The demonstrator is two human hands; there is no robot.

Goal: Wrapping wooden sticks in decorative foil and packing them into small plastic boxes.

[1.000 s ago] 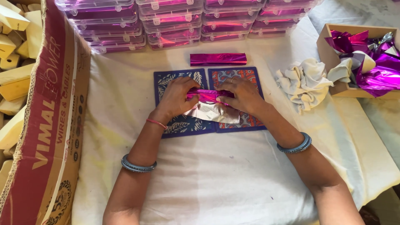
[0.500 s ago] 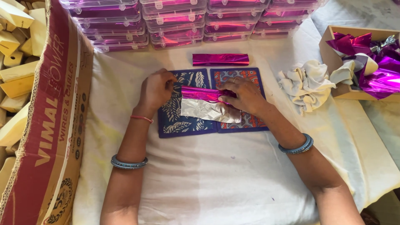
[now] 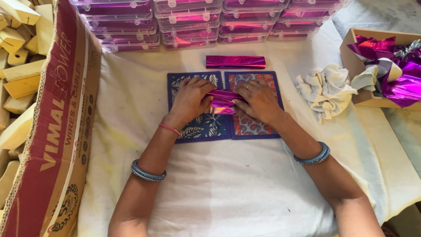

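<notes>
Head view: left hand (image 3: pixel 191 100) and right hand (image 3: pixel 258 100) both pinching magenta foil packet (image 3: pixel 222 102) on patterned mats (image 3: pixel 254 127), mid-table. Probably light, crinkly, slippery; best gripped at ends.

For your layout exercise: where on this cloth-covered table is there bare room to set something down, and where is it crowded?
Free: the white cloth between the forearms, below the patterned mats; also the strip between the cardboard box and the mats. Crowded: the stacked clear boxes at the far edge, and right, the crumpled rag and foil-filled box.

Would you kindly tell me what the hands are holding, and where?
Both the left hand and right hand pinch a shiny magenta foil piece, one at each end.
</notes>
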